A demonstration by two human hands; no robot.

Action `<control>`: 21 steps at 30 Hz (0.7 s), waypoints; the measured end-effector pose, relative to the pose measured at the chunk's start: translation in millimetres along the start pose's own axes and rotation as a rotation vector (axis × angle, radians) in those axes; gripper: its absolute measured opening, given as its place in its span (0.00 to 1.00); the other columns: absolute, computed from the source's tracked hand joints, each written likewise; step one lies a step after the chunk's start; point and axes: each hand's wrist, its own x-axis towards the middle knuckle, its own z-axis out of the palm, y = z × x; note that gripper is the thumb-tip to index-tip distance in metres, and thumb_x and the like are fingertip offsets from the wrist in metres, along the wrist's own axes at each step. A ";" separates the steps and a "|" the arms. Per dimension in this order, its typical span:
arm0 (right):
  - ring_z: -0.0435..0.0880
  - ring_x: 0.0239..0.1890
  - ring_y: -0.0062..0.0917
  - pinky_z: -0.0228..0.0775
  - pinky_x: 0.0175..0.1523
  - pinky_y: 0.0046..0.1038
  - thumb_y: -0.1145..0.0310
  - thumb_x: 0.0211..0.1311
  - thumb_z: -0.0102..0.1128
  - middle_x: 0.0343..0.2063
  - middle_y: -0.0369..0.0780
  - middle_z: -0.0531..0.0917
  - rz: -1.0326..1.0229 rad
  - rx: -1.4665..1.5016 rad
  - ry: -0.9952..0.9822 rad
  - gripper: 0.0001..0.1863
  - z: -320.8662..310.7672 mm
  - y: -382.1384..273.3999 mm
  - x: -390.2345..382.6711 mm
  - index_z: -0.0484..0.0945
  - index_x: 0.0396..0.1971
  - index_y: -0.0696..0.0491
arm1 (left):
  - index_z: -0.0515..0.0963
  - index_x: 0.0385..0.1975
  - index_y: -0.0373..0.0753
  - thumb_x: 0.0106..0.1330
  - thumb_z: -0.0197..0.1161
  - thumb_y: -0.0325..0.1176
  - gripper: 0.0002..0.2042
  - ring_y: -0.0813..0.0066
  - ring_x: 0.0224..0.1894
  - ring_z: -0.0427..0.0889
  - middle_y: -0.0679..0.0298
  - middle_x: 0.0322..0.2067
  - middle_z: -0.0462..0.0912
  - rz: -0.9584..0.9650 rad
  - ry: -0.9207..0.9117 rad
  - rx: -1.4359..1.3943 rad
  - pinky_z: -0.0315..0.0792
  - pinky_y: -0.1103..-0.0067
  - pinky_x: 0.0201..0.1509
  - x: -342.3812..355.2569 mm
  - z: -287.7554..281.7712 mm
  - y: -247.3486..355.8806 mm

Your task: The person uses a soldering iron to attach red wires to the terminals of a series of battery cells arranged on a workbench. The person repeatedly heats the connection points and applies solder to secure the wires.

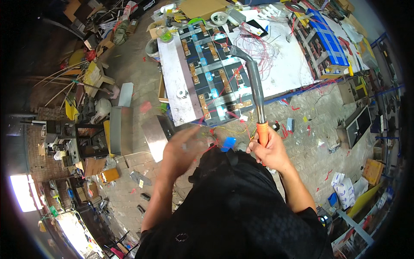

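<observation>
My right hand (pixel 270 151) is wrapped round the orange handle of a long wrench (pixel 255 86). Its shaft looks dark and taped. The bent head of the wrench hangs over the right edge of a battery pack (pixel 211 71); whether it touches is unclear. Black cells, copper busbars (pixel 202 107) and strips of clear tape make up the pack. My left hand (pixel 183 149) is off the pack's near left corner, smeared by motion, so its fingers cannot be made out. Thin red and yellow wires (pixel 235 125) run along the pack's near edge.
The pack lies on a white-topped table (pixel 280 77). A second pack with blue covering (pixel 327 39) stands at its right end. Loose red wires (pixel 261 49), a phone-like black slab (pixel 257 28) and a white bowl (pixel 219 17) lie farther back. Scraps litter the floor (pixel 302 159).
</observation>
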 end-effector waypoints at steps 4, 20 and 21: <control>0.85 0.30 0.16 0.74 0.27 0.20 0.78 0.67 0.63 0.30 0.35 0.83 0.005 -0.012 -0.051 0.10 21.3 -10.4 4.8 0.71 0.43 0.55 | 0.71 0.69 0.33 0.64 0.75 0.37 0.34 0.57 0.57 0.86 0.45 0.56 0.84 0.002 -0.069 0.083 0.77 0.72 0.61 12.5 16.4 44.9; 0.85 0.40 0.17 0.79 0.48 0.24 0.81 0.66 0.63 0.34 0.32 0.79 0.037 0.079 0.013 0.15 157.6 -24.8 61.5 0.74 0.51 0.58 | 0.84 0.54 0.46 0.67 0.72 0.35 0.16 0.57 0.51 0.88 0.58 0.57 0.85 0.441 -0.414 -0.061 0.82 0.70 0.50 94.3 -70.6 -58.0; 0.85 0.40 0.17 0.79 0.49 0.24 0.81 0.66 0.64 0.34 0.32 0.78 0.060 0.104 0.020 0.15 170.2 -29.8 67.4 0.74 0.51 0.58 | 0.85 0.50 0.46 0.67 0.71 0.37 0.13 0.57 0.44 0.90 0.61 0.55 0.86 0.519 -0.421 -0.080 0.83 0.70 0.43 100.8 -71.8 -70.2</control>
